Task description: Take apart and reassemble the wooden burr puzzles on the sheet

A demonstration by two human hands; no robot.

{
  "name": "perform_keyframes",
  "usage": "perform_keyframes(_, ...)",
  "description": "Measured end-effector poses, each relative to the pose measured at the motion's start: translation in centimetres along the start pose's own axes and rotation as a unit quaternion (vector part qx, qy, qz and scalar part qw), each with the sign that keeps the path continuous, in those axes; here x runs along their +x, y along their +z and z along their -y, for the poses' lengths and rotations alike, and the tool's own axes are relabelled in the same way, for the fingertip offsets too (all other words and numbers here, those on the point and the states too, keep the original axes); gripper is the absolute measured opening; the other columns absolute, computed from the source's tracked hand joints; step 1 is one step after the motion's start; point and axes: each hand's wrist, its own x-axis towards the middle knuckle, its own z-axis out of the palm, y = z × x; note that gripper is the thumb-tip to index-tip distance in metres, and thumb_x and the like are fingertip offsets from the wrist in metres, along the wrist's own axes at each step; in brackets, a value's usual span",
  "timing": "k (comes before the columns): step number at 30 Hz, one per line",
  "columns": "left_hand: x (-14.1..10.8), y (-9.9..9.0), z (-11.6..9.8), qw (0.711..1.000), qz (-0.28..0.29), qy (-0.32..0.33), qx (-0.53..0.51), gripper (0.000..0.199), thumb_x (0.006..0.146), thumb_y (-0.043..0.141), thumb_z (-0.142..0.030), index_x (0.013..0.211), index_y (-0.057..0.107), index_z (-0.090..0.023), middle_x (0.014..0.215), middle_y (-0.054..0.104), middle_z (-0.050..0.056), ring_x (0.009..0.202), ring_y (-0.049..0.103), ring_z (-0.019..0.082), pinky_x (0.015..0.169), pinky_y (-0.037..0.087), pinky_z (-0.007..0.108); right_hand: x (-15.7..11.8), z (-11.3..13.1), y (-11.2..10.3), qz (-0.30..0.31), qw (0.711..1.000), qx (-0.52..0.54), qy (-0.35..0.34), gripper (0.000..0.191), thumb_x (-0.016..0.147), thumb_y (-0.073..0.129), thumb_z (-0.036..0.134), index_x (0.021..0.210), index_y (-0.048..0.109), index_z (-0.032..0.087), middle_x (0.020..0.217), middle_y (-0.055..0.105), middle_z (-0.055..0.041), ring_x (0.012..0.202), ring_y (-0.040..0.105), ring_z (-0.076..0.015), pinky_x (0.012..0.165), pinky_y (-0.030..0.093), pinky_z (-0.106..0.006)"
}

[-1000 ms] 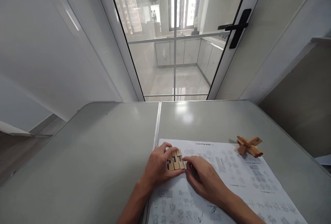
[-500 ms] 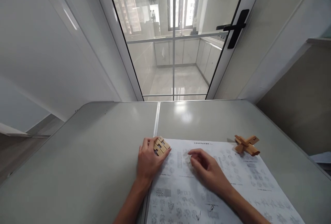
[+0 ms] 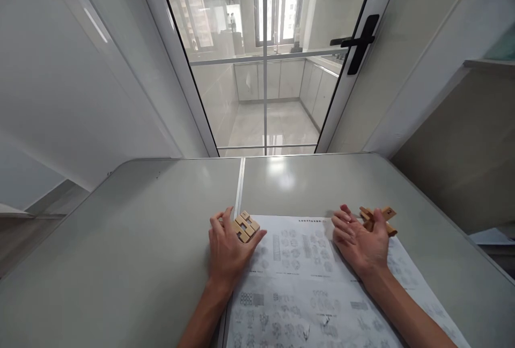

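Observation:
A light wooden block puzzle (image 3: 246,226) with square gaps lies at the top left corner of a printed sheet (image 3: 298,262). My left hand (image 3: 229,246) is around its left and near sides, fingers spread and thumb stretched out to the right. Whether the fingertips behind the puzzle touch it, I cannot tell. My right hand (image 3: 360,238) is open, palm turned partly up, beside a brown wooden cross-shaped puzzle (image 3: 389,214). The thumb hides part of that cross, and no grip on it shows.
The sheet carries rows of small printed diagrams and lies on a grey-green table (image 3: 161,241) with a metal seam (image 3: 240,184). Beyond the table's far edge stands a glass door (image 3: 265,96) with a black handle (image 3: 360,42).
My right hand has moved right from over the sheet to the cross-shaped puzzle, turning its palm up. My left hand's fingers have spread from around the block puzzle. The view has shifted slightly.

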Motion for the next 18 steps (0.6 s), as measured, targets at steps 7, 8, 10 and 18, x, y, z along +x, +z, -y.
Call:
perform_keyframes(7,-0.2,0.1,-0.6,0.996,-0.052,0.06,-0.051,0.069,0.095,0.072,-0.054,0.149,0.046,-0.021,0.141,0.043,0.02,0.126,0.055,0.04,0.109,0.049,0.066,0.7,0.3,-0.8,-0.02,0.998,0.052,0.015,0.033,0.098,0.061,0.051,0.097,0.067,0.019,0.076,0.047,0.0021,0.051,0.037,-0.0088,0.036,0.039,-0.014)
perform_keyframes(8,-0.4,0.1,-0.8,0.994,-0.046,0.07,-0.065,0.065,0.096,0.071,-0.05,0.148,0.046,-0.021,0.141,0.043,0.02,0.128,0.055,0.039,0.109,0.051,0.064,0.7,0.2,-0.8,-0.022,0.998,0.048,0.02,0.026,0.096,0.063,0.044,0.095,0.067,0.018,0.075,0.048,0.0026,0.051,0.037,-0.0083,0.035,0.038,-0.014)
perform_keyframes(10,-0.8,0.3,-1.0,0.991,-0.025,0.094,-0.092,0.059,0.098,0.07,-0.044,0.148,0.046,-0.022,0.141,0.043,0.019,0.131,0.055,0.037,0.109,0.053,0.059,0.8,-0.1,-0.7,-0.023,0.999,0.026,0.025,0.018,0.091,0.067,0.035,0.09,0.066,0.018,0.074,0.048,0.0031,0.049,0.037,-0.0077,0.034,0.035,-0.013)
perform_keyframes(18,-1.7,0.3,-1.9,0.975,0.034,0.189,-0.107,0.038,0.102,0.066,-0.03,0.138,0.055,-0.024,0.14,0.051,0.016,0.121,0.061,0.03,0.105,0.057,0.051,-0.1,-1.7,0.8,0.04,0.987,-0.156,0.014,0.033,0.092,0.063,0.045,0.069,0.057,0.021,0.061,0.048,0.0028,0.045,0.032,-0.01,0.038,0.031,-0.021)
